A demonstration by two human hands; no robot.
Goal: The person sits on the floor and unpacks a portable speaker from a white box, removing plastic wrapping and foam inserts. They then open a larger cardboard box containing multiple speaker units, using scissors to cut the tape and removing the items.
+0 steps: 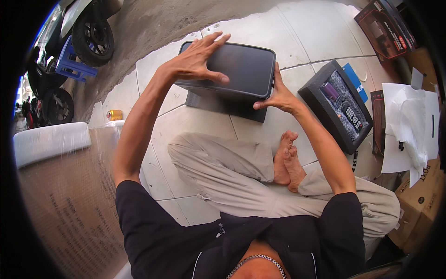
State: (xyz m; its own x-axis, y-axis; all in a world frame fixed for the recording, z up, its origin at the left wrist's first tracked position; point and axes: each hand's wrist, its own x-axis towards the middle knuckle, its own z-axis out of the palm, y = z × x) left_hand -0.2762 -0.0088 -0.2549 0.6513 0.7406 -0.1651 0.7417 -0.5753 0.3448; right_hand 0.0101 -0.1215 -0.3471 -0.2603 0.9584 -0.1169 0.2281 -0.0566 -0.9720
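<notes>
A black box-shaped case with rounded corners and a smooth top stands on the floor in front of me. Below its near side, a darker block-like part shows. My left hand lies over the case's left end, fingers spread and thumb stretched across the top. My right hand holds the near right corner, its thumb at the front and its fingers along the right side. To the right sits a black foam tray with a black remote control and a small purple item in it.
I sit cross-legged on white tiles. Right are a printed box, white sheets and plastic wrap, and a brown carton. Left are a wrapped carton, a yellow can, a blue stool and motorbikes.
</notes>
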